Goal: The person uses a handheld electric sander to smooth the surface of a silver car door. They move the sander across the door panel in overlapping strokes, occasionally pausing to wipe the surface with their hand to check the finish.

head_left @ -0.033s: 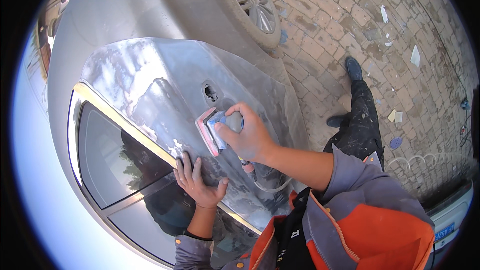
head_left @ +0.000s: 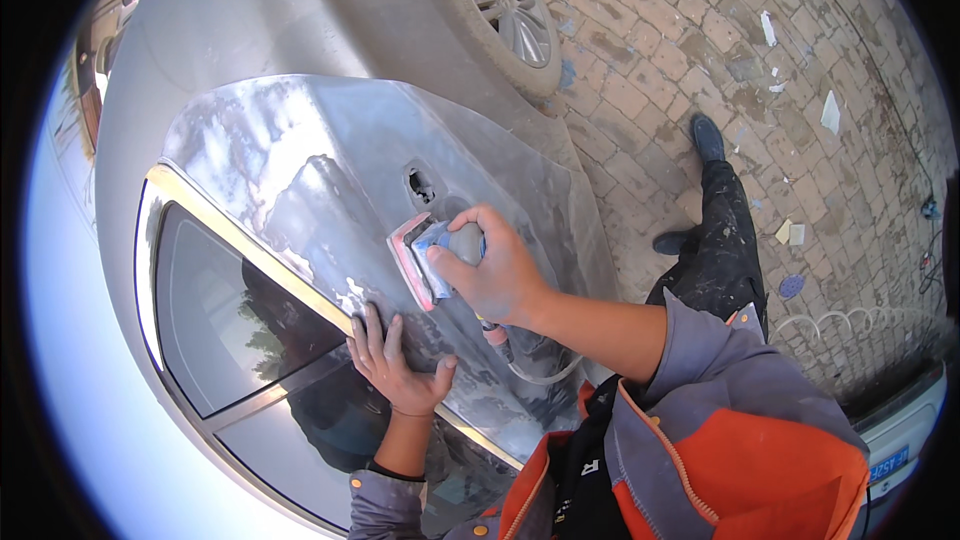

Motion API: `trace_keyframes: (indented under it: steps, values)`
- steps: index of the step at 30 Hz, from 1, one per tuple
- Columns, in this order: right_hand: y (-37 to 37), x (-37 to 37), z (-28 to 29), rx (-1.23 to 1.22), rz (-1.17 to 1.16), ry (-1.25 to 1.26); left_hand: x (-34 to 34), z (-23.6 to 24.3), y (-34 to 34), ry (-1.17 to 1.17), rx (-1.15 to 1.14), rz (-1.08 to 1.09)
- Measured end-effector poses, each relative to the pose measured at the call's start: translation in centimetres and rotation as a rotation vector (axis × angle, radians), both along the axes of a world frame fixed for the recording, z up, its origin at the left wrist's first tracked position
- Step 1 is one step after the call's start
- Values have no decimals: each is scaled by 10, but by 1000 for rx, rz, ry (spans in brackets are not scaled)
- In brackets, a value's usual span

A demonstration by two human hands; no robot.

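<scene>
My right hand [head_left: 500, 265] is wrapped round the grey-and-blue body of an air sander [head_left: 432, 250]. Its pink-edged, flat pad rests on the car door [head_left: 370, 160], whose paint is worn to patches of grey and bare metal. A corrugated hose [head_left: 497, 338] hangs from the tool below my wrist. My left hand [head_left: 400, 365] lies with spread fingers on the door by the window edge, holding nothing. Yellow masking tape [head_left: 240, 230] borders the side window [head_left: 240, 310]. Just beyond the sander is the ragged door-handle hole [head_left: 420, 185].
The car's wheel [head_left: 505, 5] stands at the top. Brick paving [head_left: 640, 60] stretches to the right, with paper scraps [head_left: 830, 112] and a purple sanding disc [head_left: 791, 286]. A coiled air hose [head_left: 830, 321] trails over the ground. Another vehicle [head_left: 905, 430] is at the lower right.
The sander and my right hand have shifted very slightly left and up on the door. My left hand has stayed in place.
</scene>
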State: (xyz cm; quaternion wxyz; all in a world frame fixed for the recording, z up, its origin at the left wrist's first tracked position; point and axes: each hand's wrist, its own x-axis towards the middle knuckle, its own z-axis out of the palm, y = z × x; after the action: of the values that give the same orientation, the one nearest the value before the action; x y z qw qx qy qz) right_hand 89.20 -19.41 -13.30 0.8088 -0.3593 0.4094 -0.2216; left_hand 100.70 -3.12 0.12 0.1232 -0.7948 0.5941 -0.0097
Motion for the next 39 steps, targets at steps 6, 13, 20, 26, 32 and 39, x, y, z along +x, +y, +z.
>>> trace_keyframes:
  steps: [6,13,20,26,32,39]
  values:
    - [-20,-8,8,-1,153,-119,1,0,1,17,-15,-2]
    - [-19,-10,15,95,146,12,3,0,3,23,-13,12]
    - [-8,-6,-11,119,181,-53,2,1,4,1,13,22]
    - [-18,-20,-16,70,362,-71,2,0,3,18,-7,21]
    - [-23,-20,-15,266,398,-123,1,0,3,2,3,16]
    - [-22,-21,-14,-90,355,-76,1,-1,4,-9,-3,14]
